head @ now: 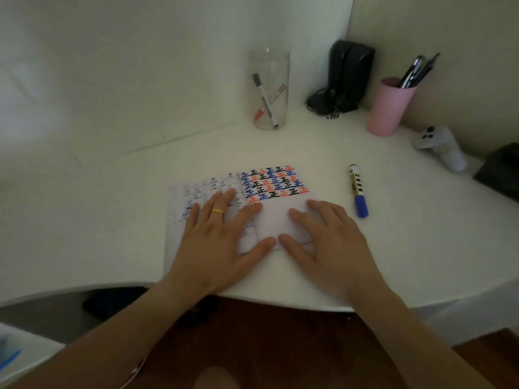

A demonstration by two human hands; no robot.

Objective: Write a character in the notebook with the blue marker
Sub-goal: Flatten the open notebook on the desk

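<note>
An open notebook [276,217] lies on the white desk [112,234] in front of me. The upper half of its right page is filled with rows of blue, black and red characters. My left hand [222,237], with a yellow ring, rests flat on the left page, fingers spread. On the blank lower part of the right page my right hand [325,237] lies flat too. The capped blue marker [358,190] lies on the desk just right of the notebook, a short way from my right hand. Neither hand holds anything.
A clear glass [271,91] with a red and a black marker stands at the back. To its right are a black device with cables [346,77], a pink cup of pens [389,108], a white game controller [441,147] and a dark object [502,169] at the right edge.
</note>
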